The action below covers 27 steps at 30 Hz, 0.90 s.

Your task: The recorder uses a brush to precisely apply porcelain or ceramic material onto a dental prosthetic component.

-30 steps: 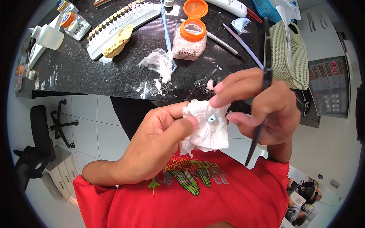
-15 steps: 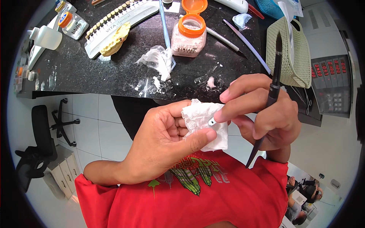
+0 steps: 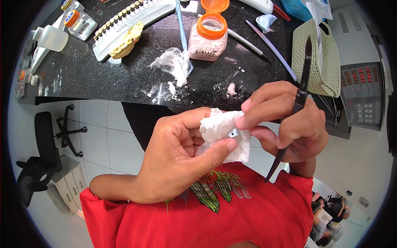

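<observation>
A crumpled white tissue [image 3: 217,126] lies across the fingers of my left hand [image 3: 171,151], held down by its thumb. On the tissue, beside the thumb tip, rests a small pale dental crown [image 3: 234,133] with a dark hole facing up. My right hand [image 3: 304,124] is closed around a black brush [image 3: 303,82], which slants through its fingers with the bristles up. The right index fingertip presses the tissue's upper edge close to the crown. Both hands are held in front of the bench's near edge, above my red shirt.
On the dark speckled bench [image 3: 124,80] stand an open orange-lidded powder jar [image 3: 209,39], a shade guide [image 3: 132,27] and a yellow dental cast [image 3: 128,40]. Another crumpled tissue [image 3: 175,66] lies nearer. A woven basket [image 3: 306,58] and a control panel with red digits [image 3: 362,93] are right.
The crown has turned a little and shows more of its side and hole. The tissue's upper edge is folded closer around it. The right hand keeps the brush.
</observation>
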{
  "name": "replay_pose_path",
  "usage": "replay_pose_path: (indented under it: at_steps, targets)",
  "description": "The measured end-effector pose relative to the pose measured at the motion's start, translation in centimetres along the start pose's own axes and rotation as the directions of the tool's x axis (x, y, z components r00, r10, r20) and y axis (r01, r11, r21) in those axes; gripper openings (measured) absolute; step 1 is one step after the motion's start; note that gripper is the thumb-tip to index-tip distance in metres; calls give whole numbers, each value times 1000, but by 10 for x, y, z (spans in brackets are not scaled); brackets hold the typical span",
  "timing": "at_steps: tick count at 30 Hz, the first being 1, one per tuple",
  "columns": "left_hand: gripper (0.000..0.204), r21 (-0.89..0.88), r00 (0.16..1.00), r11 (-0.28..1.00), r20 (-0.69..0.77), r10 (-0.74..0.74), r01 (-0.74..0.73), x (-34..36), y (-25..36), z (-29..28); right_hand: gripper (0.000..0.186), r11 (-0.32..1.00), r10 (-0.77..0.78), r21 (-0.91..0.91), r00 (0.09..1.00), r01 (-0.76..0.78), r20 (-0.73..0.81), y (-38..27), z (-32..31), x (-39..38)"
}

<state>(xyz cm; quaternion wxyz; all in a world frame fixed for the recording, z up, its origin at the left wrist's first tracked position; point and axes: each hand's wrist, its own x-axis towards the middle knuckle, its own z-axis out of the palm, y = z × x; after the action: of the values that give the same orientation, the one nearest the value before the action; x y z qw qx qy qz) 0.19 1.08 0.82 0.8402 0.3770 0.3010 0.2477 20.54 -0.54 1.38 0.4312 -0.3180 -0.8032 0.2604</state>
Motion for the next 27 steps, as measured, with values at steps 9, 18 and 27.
replay_pose_path:
  at_steps: [9, 18, 27]
  targets:
    - [29, 42, 998, 998, -28, 52, -51, 1, -2, 1, 35, 999, -19, -50, 1000, 18, -25, -1, 1, 0]
    - [38, 14, 998, 999, -43, 40, -40, 2, 3, 3, 35, 998, -25, -55, 1000, 26, 18, -3, 0, 3]
    - [32, 125, 993, 989, -70, 93, -84, 3, -3, 1, 35, 982, 51, -179, 995, -66, -85, -7, 6, -1]
